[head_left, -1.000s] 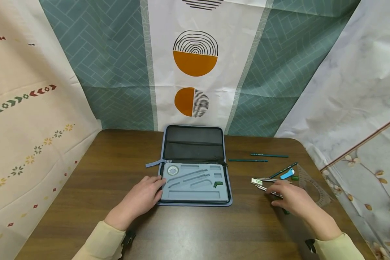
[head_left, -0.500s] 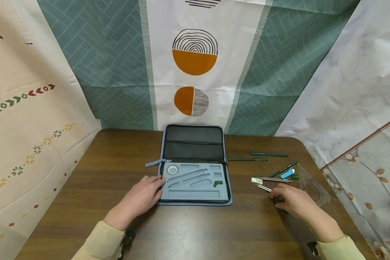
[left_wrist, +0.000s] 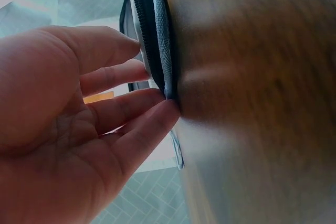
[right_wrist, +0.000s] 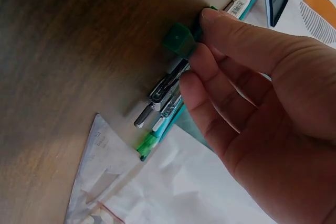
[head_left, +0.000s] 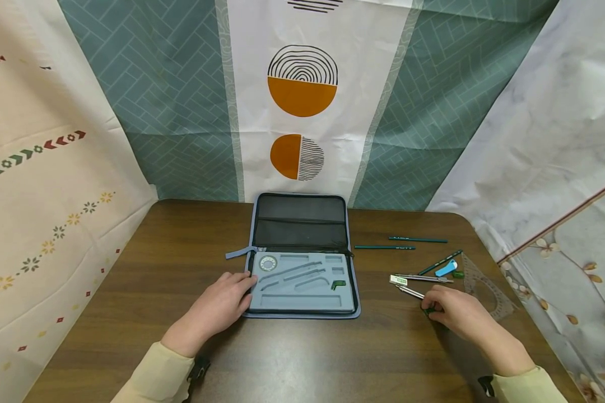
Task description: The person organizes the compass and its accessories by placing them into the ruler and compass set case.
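My left hand (head_left: 222,305) rests its fingertips on the left edge of an open zip case (head_left: 310,316). In the left wrist view, thumb and fingers (left_wrist: 152,114) touch the zipped side. The pale blue moulded tray (head_left: 302,302) holds a round white disc (head_left: 268,263) and a small green piece (head_left: 338,285). At the right, my right hand (head_left: 456,310) pinches a small dark green plastic piece (right_wrist: 178,40) between thumb and fingers, low over the table; its kind cannot be made out. A metal compass (head_left: 410,291) lies just beyond those fingers, partly hidden by them.
Near the right hand lie a white eraser (head_left: 398,280), a second metal tool (head_left: 428,278), a blue piece (head_left: 446,268), a green block (head_left: 457,275) and a clear set square (head_left: 489,288). Green pencils (head_left: 385,248) lie behind. Patterned cloth (head_left: 302,157) hangs beyond the table.
My right hand has drawn slightly right off the compass, baring more of it, and has taken hold of the green piece that lay beneath. The left hand stays on the case.
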